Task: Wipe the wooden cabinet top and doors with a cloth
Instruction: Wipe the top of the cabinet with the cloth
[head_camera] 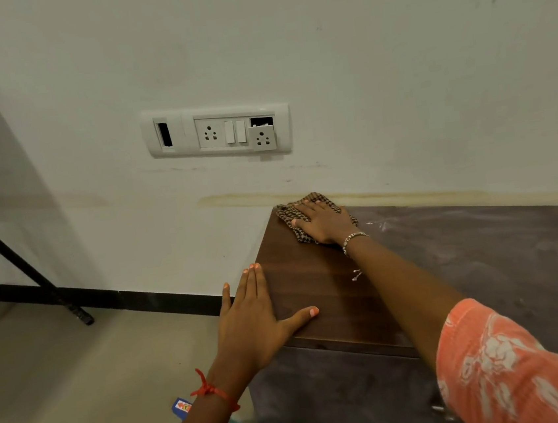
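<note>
We are seeing the wooden cabinet (482, 259) standing against the wall (358, 65). The left hand (251, 321) is resting flat, released, on its near edge, while the right hand (323, 222), fingers straight, is pressing the cloth (288, 212) on the far left corner.

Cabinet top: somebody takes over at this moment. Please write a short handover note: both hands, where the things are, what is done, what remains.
Right hand: flat, pressing the cloth on the far left corner of the cabinet top, by the wall.
Left hand: flat on the top's near left edge, holding nothing.
Done: the left strip of the top looks dark and clean.
Left: the rest of the top, to the right, looks grey with dust; the doors look dusty too.
</note>
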